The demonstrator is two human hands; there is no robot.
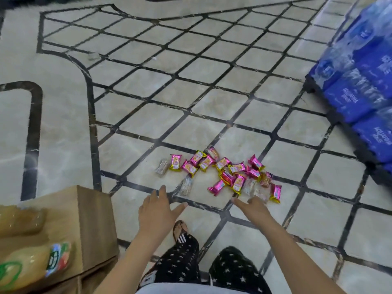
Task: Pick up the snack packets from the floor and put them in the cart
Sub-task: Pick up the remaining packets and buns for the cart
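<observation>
Left hand: your left hand (158, 211) is wide open, with the fingers spread and the thumb out to the side. It holds nothing and is stretched out over the floor (148, 81).
Left hand reach: its fingertips are just beside a clear packet (186, 186) at the near left of the pile. You cannot tell if they touch it.
Right hand: your right hand (253, 209) is open too, with nothing in it and the thumb held apart from the fingers.
Right hand reach: its fingertips are right at the near edge of the pile. The blur hides whether they touch a packet.
Snack packets: the snack packets (237, 169) lie in a loose heap on the floor, just ahead of both hands. Most are pink with gold ends and a few are clear.
Left edge: a cardboard box (84, 219) stands close by your left arm, with juice bottles (31, 266) on top of it.
Right edge: blue packs of water bottles (360, 81) are stacked well off to the right of the pile.
Near edge: your sandalled foot (180, 229) sits between your two arms, behind the hands.
Open room: bare tiled floor runs beyond the heap and to its left.
</observation>
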